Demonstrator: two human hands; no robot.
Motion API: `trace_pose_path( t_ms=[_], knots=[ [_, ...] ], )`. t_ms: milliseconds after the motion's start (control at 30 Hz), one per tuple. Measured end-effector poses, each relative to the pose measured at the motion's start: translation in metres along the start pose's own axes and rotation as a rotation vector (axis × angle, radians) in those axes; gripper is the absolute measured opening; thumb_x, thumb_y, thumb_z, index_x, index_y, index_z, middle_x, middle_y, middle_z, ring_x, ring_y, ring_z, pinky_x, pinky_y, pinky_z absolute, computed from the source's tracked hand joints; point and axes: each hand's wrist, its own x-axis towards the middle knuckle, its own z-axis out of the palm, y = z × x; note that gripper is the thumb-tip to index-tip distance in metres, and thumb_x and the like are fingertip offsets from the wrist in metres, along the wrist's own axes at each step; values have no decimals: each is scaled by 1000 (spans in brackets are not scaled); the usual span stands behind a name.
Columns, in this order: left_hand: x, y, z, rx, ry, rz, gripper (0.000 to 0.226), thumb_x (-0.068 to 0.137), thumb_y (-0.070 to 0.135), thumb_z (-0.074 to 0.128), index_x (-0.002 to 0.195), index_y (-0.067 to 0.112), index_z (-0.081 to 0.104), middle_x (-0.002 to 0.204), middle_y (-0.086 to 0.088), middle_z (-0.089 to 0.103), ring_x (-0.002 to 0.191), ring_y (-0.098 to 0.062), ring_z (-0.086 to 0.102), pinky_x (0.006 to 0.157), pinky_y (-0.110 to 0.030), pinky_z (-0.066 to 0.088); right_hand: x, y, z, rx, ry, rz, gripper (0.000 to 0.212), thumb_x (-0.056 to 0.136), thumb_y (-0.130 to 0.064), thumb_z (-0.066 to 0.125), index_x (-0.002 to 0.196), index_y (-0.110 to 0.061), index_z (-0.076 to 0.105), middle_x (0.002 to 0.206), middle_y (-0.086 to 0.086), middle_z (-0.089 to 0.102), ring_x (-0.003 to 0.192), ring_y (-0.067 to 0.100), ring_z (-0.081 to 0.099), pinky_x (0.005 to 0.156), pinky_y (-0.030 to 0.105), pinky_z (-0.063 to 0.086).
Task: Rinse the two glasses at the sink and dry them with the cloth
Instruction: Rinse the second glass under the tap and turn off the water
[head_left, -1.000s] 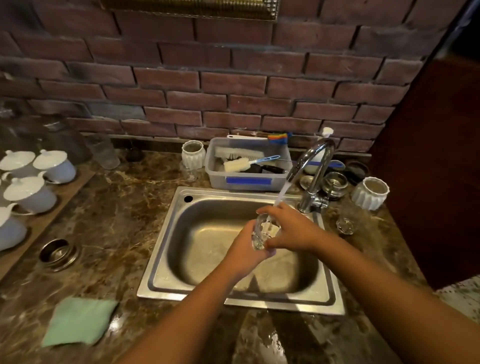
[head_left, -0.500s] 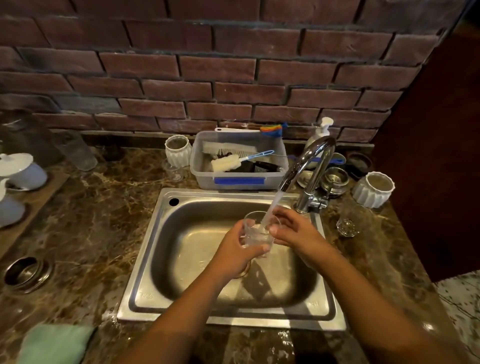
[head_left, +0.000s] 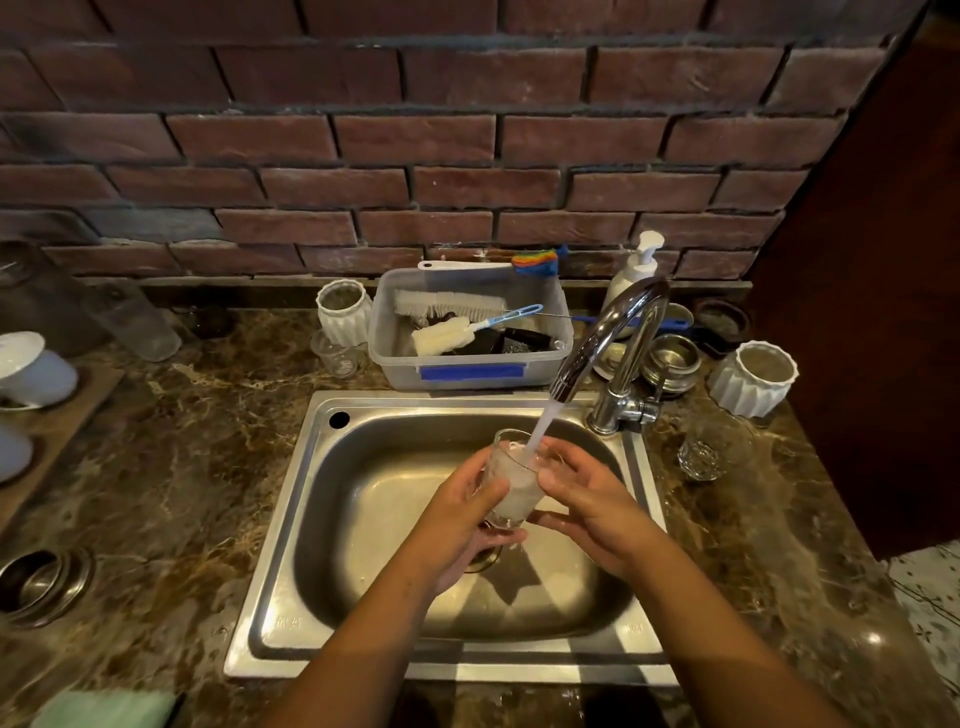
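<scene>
Both hands meet over the basin. The left hand (head_left: 457, 519) wraps its fingers round the clear drinking glass (head_left: 511, 486) from the left, and the right hand (head_left: 587, 506) cups the other side, fingers near the rim and thumb near the base. The glass is upright, slightly tilted, above the rectangular stainless-steel sink (head_left: 291, 525) with foamy water inside it. At the near left edge of the brown marble counter (head_left: 171, 467) lies a pale green cloth (head_left: 104, 709), mostly cut off. A stream from the curved chrome faucet (head_left: 613, 332) falls into the glass. Right of the sink, on the counter, stands a second clear glass (head_left: 706, 452). Further back sits a clear plastic tub (head_left: 470, 371) holding brushes, against the red brick wall (head_left: 415, 140).
</scene>
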Motion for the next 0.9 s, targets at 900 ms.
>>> trace_pose_path(
  t_ms=[900],
  knots=[
    [14,3,33,-408,372,-304,41,93,56,57,110,18,60,118,-17,64,106,-35,63,91,-44,56,-4,2,-2,-703,96,-371,46,86,-23,76,117,-48,53,126,-30,51,118,-13,49,96,17,49]
  ],
)
